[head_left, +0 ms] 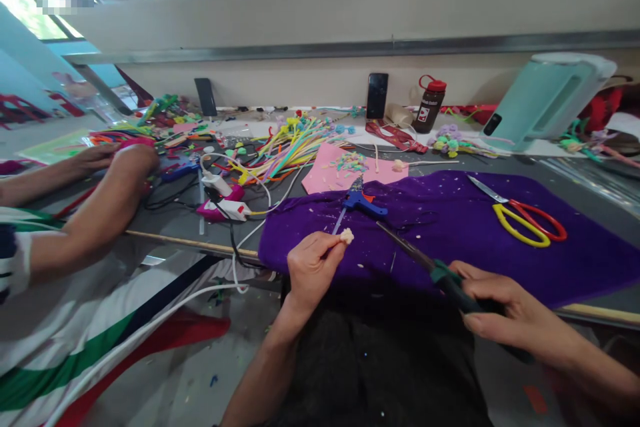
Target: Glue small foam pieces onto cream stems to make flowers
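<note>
My left hand (pixel 314 268) pinches a small cream fluffy tuft (pixel 347 236) between thumb and fingertips, above the front of a purple cloth (pixel 500 267). In my right hand (pixel 505 303) is a pair of scissors (pixel 407 247) with dark green and black handles, seen nearly edge-on. Their long grey blades point up and left, apart from the tuft. Just beyond my left hand a blue glue gun (pixel 364 201) lies on the cloth, a clear glue stick (pixel 339 221) at its back. Farther right rest scissors with red and yellow handles (pixel 530 220).
Pink foam sheet (pixel 325 170) bears small trimmings. Behind it lie many coloured pipe cleaners (pixel 280 147). A power strip (pixel 233 209) and white cables sit left, beside a co-worker's arm (pixel 100 213). Along the back stand a phone (pixel 377 97), a bottle (pixel 430 107) and a mint-green container (pixel 545 100).
</note>
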Available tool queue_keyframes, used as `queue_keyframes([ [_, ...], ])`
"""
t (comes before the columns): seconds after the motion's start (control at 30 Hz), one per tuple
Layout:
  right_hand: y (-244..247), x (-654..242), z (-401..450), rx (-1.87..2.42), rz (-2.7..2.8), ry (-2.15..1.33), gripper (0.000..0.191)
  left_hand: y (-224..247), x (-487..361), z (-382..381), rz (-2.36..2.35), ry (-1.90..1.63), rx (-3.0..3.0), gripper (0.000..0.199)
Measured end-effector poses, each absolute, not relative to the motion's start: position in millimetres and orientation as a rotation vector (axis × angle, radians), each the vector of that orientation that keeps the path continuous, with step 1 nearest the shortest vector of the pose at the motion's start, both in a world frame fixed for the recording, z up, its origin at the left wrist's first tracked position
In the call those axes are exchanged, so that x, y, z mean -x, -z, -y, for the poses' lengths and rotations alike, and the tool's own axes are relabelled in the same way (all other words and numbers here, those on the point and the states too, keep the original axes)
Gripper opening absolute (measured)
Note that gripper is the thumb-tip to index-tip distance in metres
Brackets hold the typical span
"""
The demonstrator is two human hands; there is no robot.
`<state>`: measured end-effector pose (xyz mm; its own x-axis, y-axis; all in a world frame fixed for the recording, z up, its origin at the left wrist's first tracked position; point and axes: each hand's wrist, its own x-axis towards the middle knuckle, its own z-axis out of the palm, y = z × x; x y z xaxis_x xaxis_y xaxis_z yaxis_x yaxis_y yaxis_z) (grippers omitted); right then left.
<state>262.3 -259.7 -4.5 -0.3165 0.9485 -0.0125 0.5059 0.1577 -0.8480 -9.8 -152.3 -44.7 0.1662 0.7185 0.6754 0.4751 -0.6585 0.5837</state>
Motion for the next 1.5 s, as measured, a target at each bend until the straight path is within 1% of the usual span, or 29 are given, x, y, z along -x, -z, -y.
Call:
queue_keyframes([
  [0.1,17,-270,249,1.495,2.071,-0.758,0.027,40,7,158,-1.057,-1.414,-2.1,0.008],
  [0.2,32,-285,231,1.647,2.14,-0.324,0.019,36,4,162,-0.989,-1.369,-1.985,0.007],
  [0.3,45,-302,213,1.789,2.154,0.009,0.02,34,3,164,-0.931,-1.342,-1.879,0.006],
  [0.4,53,-313,201,1.856,2.188,0.154,0.022,35,2,165,-0.872,-1.315,-1.75,0.005],
  [0.53,41,-300,203,1.75,2.079,0.307,0.023,39,-2,167,-0.8,-1.284,-1.558,0.005],
  [0.6,28,-280,209,1.591,2.004,0.198,0.02,41,-6,168,-0.765,-1.257,-1.489,0.004],
  [0.7,7,-241,216,1.255,1.973,-0.297,0.014,44,-13,171,-0.731,-1.195,-1.409,0.006],
  [0.8,-2,-208,213,1.058,1.918,-0.498,0.021,46,-20,173,-0.708,-1.148,-1.345,0.007],
  [0.93,-2,-186,204,0.964,1.872,-0.521,0.025,46,-23,174,-0.665,-1.141,-1.302,0.007],
  [1.17,6,-183,201,0.959,1.844,-0.439,0.02,49,-24,173,-0.668,-1.129,-1.322,0.007],
  [1.5,11,-183,199,1.001,1.845,-0.313,0.018,43,-24,170,-0.746,-1.081,-1.4,0.012],
])
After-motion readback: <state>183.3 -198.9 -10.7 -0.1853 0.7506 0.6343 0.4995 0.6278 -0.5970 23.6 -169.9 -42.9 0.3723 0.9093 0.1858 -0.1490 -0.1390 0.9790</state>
